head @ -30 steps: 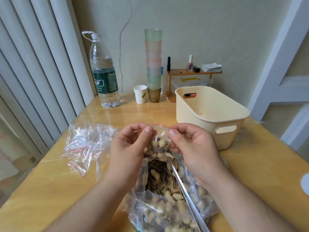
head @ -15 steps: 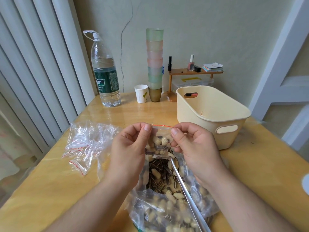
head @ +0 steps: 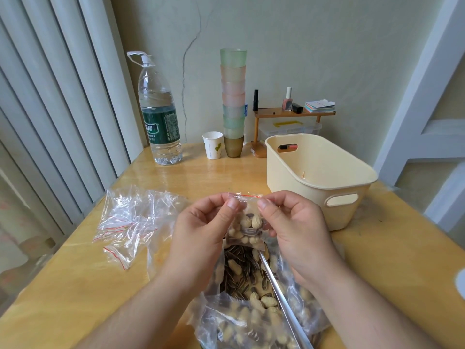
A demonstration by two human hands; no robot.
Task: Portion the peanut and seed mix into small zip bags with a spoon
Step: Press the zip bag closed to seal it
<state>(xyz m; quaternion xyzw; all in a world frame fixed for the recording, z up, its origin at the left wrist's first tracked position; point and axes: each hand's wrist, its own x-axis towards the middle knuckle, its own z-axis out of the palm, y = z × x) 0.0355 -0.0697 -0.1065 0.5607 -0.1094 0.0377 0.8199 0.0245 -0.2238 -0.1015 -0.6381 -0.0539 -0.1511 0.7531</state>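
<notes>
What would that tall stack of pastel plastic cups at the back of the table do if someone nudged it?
The tall stack of pastel plastic cups would probably tip easily: it is narrow and high on one small brown base cup. It likely weighs little, being thin translucent plastic. Falling, it might hit the small white paper cup beside it.

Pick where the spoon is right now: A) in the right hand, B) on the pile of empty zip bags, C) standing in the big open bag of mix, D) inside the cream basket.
C: the spoon handle sticks out of the big bag, while both hands pinch the small filled bag.
</notes>
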